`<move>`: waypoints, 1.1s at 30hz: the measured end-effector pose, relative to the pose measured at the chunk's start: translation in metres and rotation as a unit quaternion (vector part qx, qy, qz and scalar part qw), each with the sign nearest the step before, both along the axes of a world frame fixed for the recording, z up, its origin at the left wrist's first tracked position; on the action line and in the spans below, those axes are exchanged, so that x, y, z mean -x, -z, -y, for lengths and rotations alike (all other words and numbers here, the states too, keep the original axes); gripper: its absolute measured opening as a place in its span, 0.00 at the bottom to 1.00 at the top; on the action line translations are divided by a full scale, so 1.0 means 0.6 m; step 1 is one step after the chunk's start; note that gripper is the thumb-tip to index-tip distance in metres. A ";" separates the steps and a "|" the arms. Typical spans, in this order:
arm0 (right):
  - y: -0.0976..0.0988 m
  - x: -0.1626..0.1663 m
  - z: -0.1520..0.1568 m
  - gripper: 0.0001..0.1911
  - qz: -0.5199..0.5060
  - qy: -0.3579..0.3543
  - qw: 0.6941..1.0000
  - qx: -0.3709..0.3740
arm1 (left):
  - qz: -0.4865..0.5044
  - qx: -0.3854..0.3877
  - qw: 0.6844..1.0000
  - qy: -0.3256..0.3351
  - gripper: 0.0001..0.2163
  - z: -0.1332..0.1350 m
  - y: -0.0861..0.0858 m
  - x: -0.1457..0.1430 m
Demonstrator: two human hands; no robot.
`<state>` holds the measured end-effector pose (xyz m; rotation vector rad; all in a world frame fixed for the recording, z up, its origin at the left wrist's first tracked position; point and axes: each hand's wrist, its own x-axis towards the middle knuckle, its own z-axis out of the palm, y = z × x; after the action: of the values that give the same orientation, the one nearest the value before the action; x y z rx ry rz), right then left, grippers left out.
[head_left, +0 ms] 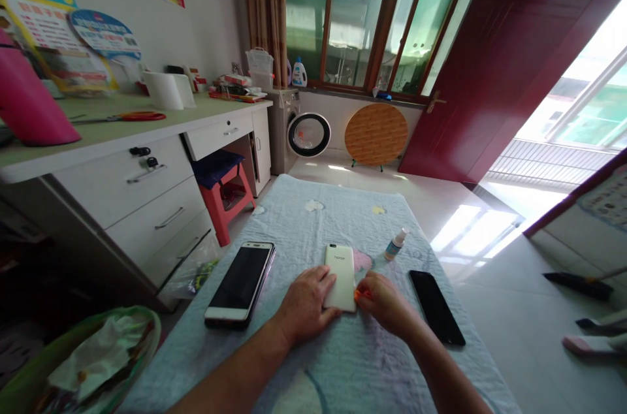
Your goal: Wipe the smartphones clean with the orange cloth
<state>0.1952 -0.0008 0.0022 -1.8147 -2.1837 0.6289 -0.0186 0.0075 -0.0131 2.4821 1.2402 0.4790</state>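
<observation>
A white phone lies back-up in the middle of the cloth-covered table. My left hand rests flat on the phone's lower left edge, fingers stretched over it. My right hand is closed in a pinch on a small orange thing pressed against the phone's lower right edge. A second phone with a white rim lies screen-up to the left. A black phone lies to the right. A small spray bottle stands just beyond the right hand.
A green bin with tissues sits at the lower left. A white desk with drawers and a red stool stand on the left. A washing machine and a round wooden tabletop stand at the far wall. An open door is on the right.
</observation>
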 end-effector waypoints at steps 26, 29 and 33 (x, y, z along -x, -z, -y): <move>0.019 0.012 -0.119 0.10 0.050 0.109 0.989 -0.081 | -0.004 0.020 1.000 0.006 0.28 -0.002 -0.005 0.003; 0.018 0.012 -0.095 0.09 0.049 0.100 0.991 -0.079 | -0.005 0.017 1.000 0.004 0.28 -0.001 -0.003 0.002; 0.018 0.014 -0.058 0.08 0.034 0.090 0.992 -0.081 | -0.011 0.011 1.000 0.005 0.28 -0.001 -0.001 0.000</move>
<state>0.1870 0.0340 -0.0087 -1.9428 -2.0173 0.3466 -0.0188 0.0082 -0.0126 2.4801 1.2355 0.4338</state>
